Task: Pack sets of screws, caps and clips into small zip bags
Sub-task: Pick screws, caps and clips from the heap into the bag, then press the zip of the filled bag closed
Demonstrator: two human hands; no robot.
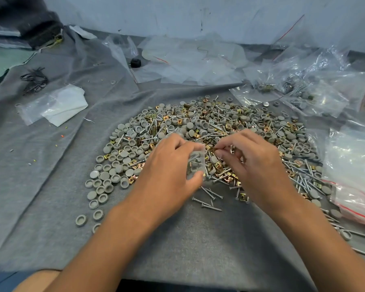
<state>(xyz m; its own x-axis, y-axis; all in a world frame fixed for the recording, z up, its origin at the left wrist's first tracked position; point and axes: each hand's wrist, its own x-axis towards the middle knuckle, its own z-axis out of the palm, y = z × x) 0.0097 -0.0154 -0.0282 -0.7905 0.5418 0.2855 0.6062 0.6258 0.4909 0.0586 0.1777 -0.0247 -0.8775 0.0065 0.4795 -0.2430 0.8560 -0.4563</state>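
Holding zip bag (196, 163), right hand (254, 163) pinching clip (215, 150)

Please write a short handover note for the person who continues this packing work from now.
Left hand: holds a small zip bag, some screws already inside.
Right hand: pinches a small part at the bag's mouth; which kind, I cannot tell.
Mixed pile of caps, screws and clips lies on the grey cloth.
Filled bags lie far right; a stack of empty bags near right.
Left: finish this bag, then continue.
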